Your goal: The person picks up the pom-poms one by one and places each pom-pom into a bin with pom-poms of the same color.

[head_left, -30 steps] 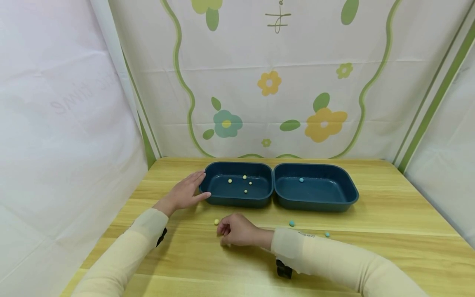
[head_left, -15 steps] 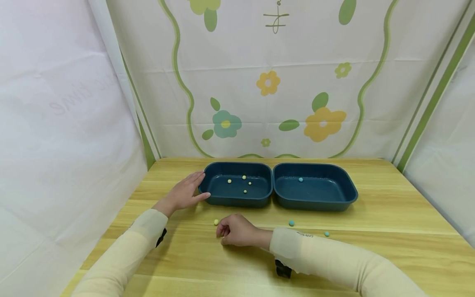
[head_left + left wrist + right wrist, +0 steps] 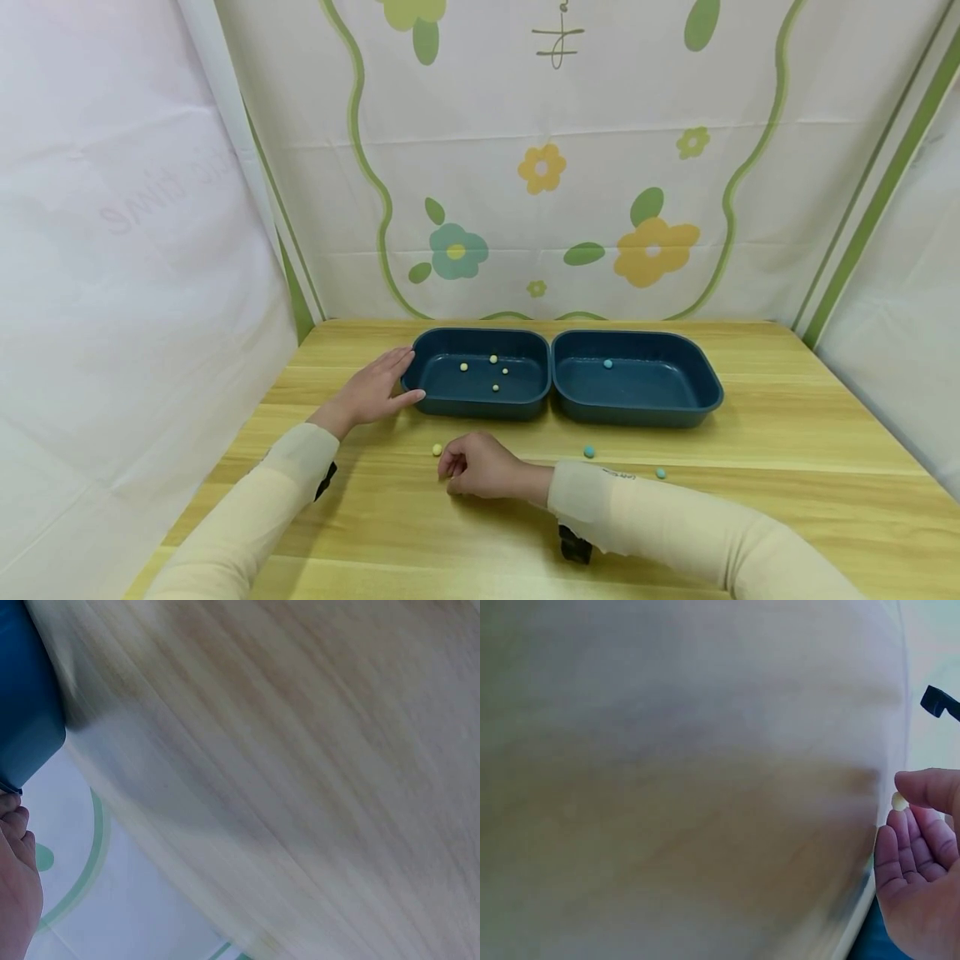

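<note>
My left hand lies against the left end of the left dark blue tray, fingers straight along the rim and thumb spread to its near corner. In the left wrist view the left fingers show at the tray's corner. Several small yellow balls lie in this tray. My right hand is low over the table in front of it. In the right wrist view, its thumb and fingertips pinch a small yellow ball. Another yellow ball lies on the table just beyond the right knuckles.
A second dark blue tray stands against the first one's right side, with one blue ball inside. Two more blue balls, a nearer-tray one and a smaller one, lie beyond the right forearm. White curtains surround the wooden table.
</note>
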Demonstrator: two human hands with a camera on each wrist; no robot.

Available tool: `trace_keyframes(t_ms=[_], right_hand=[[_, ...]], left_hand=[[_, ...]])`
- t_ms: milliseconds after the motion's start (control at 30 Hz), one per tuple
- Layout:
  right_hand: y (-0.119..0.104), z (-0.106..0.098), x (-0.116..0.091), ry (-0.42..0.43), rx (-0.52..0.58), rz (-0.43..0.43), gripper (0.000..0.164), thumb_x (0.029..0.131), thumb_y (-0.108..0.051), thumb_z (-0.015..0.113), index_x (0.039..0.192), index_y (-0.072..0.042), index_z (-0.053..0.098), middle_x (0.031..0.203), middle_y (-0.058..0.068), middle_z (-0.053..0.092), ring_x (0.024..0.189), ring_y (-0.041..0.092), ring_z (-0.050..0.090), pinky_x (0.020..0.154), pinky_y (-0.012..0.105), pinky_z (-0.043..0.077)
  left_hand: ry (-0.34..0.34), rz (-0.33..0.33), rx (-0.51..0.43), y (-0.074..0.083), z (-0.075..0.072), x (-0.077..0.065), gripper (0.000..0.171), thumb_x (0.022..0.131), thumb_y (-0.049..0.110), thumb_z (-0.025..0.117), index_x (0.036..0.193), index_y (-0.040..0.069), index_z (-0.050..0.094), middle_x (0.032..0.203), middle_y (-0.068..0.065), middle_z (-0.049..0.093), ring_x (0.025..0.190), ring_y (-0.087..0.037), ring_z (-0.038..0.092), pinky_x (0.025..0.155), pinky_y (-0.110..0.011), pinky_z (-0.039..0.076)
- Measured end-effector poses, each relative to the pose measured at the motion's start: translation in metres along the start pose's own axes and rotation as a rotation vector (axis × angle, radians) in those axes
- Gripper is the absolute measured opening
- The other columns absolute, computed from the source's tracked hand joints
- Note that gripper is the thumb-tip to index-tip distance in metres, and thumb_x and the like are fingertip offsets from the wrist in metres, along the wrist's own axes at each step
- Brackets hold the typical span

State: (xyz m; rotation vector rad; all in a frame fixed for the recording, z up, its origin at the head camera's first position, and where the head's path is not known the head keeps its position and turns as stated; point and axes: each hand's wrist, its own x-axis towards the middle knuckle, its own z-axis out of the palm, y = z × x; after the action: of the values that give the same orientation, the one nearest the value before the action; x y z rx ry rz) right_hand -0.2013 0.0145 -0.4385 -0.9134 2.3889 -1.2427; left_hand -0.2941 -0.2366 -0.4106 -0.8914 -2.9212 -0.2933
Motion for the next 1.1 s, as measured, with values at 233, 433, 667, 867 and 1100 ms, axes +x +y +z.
trace_keyframes(t_ms=[233,433,667,867,1100], right_hand=[[-0.007,-0.008,0.002,0.023,0.025,-0.007,0.015,0.078,0.005,0.074,0.088,-0.007,0.071,0.075,-0.005,0.064,0.065,0.005,0.056,0.064,0.02,0.051],[-0.016,-0.017,0.005,0.047,-0.007,-0.043,0.014,0.08,0.004,0.073,0.091,-0.004,0.073,0.078,-0.002,0.067,0.068,0.005,0.056,0.066,0.02,0.051],[-0.02,-0.026,0.007,0.08,0.002,-0.066,0.013,0.08,0.002,0.075,0.093,-0.003,0.073,0.083,0.003,0.069,0.071,0.006,0.058,0.068,0.021,0.051],[-0.022,-0.037,0.011,0.118,-0.006,-0.074,0.014,0.082,0.001,0.075,0.095,-0.003,0.072,0.09,0.008,0.069,0.073,0.007,0.059,0.07,0.022,0.051],[-0.022,-0.051,0.016,0.171,0.022,-0.065,0.013,0.084,-0.001,0.074,0.093,-0.01,0.072,0.088,0.005,0.068,0.074,0.01,0.061,0.07,0.024,0.053]], left_hand=[[-0.001,-0.002,-0.004,0.002,-0.001,0.0,0.085,0.095,0.059,0.048,0.151,-0.002,0.028,0.157,-0.017,0.023,0.144,-0.033,0.02,0.115,-0.047,0.019],[0.008,0.002,0.001,0.002,-0.001,0.0,0.086,0.095,0.059,0.048,0.15,-0.003,0.028,0.156,-0.018,0.025,0.143,-0.036,0.023,0.115,-0.048,0.02],[0.003,0.0,0.003,0.002,-0.001,0.0,0.085,0.095,0.059,0.048,0.151,-0.003,0.028,0.156,-0.018,0.024,0.143,-0.035,0.022,0.115,-0.048,0.02],[0.001,-0.001,-0.006,0.002,-0.001,0.0,0.086,0.095,0.058,0.049,0.15,-0.004,0.028,0.156,-0.019,0.025,0.143,-0.035,0.021,0.114,-0.049,0.02],[0.003,-0.003,-0.012,0.002,-0.001,-0.001,0.087,0.095,0.06,0.048,0.15,-0.004,0.028,0.156,-0.019,0.025,0.144,-0.034,0.021,0.115,-0.049,0.02]])
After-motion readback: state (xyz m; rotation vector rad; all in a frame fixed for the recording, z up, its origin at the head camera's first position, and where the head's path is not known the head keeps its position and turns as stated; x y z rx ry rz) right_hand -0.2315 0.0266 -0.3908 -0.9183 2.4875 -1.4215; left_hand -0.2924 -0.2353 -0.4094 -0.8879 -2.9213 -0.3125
